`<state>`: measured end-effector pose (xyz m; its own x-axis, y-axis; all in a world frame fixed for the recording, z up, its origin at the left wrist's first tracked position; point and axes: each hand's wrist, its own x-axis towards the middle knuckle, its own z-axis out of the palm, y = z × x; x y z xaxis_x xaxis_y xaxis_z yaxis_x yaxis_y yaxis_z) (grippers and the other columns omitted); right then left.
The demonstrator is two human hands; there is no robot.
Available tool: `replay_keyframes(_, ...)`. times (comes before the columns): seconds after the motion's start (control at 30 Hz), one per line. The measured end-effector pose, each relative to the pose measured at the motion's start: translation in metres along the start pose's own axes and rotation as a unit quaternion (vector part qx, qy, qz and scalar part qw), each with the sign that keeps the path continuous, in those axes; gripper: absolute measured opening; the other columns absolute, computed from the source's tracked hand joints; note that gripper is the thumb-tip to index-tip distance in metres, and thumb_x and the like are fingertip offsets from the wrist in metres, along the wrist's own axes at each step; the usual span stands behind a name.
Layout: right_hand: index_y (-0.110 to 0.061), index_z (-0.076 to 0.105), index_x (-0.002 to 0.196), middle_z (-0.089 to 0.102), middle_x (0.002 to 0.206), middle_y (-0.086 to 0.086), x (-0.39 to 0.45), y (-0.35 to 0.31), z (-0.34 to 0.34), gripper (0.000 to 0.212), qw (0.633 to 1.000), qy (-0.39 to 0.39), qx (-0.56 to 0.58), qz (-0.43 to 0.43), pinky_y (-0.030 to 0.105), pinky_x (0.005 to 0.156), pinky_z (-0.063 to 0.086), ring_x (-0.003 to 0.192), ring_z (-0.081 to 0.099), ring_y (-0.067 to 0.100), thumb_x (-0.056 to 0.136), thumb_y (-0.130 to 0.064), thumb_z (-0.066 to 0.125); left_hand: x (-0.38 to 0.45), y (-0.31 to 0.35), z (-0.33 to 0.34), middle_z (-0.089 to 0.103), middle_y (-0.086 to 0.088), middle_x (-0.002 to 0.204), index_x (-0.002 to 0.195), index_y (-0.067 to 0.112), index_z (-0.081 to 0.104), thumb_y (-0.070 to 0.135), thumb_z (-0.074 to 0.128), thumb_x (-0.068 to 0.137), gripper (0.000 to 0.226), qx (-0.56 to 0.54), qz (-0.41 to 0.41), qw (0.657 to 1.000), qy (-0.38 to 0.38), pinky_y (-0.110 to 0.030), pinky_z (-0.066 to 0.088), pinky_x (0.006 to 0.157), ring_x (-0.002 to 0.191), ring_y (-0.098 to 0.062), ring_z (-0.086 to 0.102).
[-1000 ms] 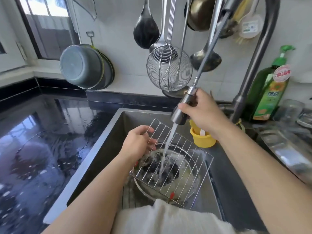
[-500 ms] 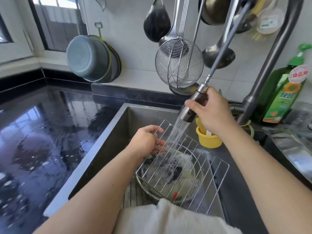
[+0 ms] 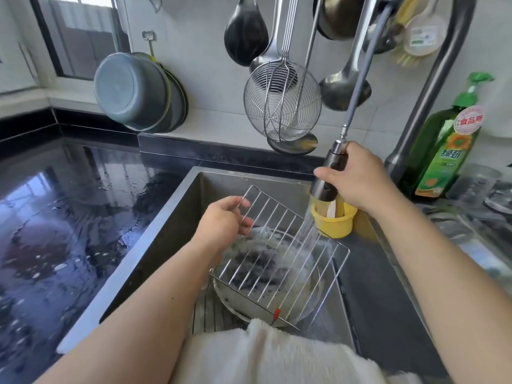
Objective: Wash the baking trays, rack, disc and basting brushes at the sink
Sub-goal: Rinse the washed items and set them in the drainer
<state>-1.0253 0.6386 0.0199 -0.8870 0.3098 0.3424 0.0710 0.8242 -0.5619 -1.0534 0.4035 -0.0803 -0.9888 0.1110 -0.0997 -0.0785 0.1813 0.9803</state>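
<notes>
Black stone counter point(image 3: 69, 217), wet and glossy, runs along the left of the sink point(image 3: 155, 245), with grey basins point(image 3: 133, 90) hung on the wall at its far edge. Inside the sink, the left hand point(image 3: 221, 220) grips the far-left corner of the rack point(image 3: 279, 253), fingers curled round the outer wire, and holds it tilted, far edge raised, over a round glass dish point(image 3: 266, 278) that holds dark, foamy water. The rack is a rectangular chrome grid of thin parallel bars inside a heavier frame; it looks bright and free of visible residue, though fine soiling cannot be judged at this range. A red-tipped item point(image 3: 276, 314) lies under its near edge (possibly a basting brush; only the tip shows). To the right, the right hand point(image 3: 357, 178) clasps the pull-out spray head point(image 3: 329, 173), thumb across its front, and the spray point(image 3: 309, 220) strikes the rack's far-right bars. For a good rinse, the tilt should probably be kept so that runoff drains toward the near edge into the sink rather than over the white cloth point(image 3: 271, 356) at the near rim. The spray should likely be swept along each bar, with attention to the welds at the frame, and the rack then turned to expose its underside. A yellow cup point(image 3: 333, 220) stands just beyond the spray, and a green detergent bottle point(image 3: 448, 145) stands at the far right beside the tap column point(image 3: 424, 87).
</notes>
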Motion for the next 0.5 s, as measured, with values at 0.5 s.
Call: replay_keyframes(0.5,-0.029,0.061,0.098,0.069,0.097,0.002,-0.023,-0.007,-0.009,0.027,0.986,-0.087,0.139,0.002,0.052,0.080,0.062,0.091,0.071,0.026,0.083,-0.034,0.083,0.004,0.004,-0.007,0.073,-0.005,0.084,0.099,0.021,0.066,0.002,0.033,0.104,0.039,-0.089,0.016,0.994,0.061,-0.041,0.053,0.092,0.081,-0.024,0.072)
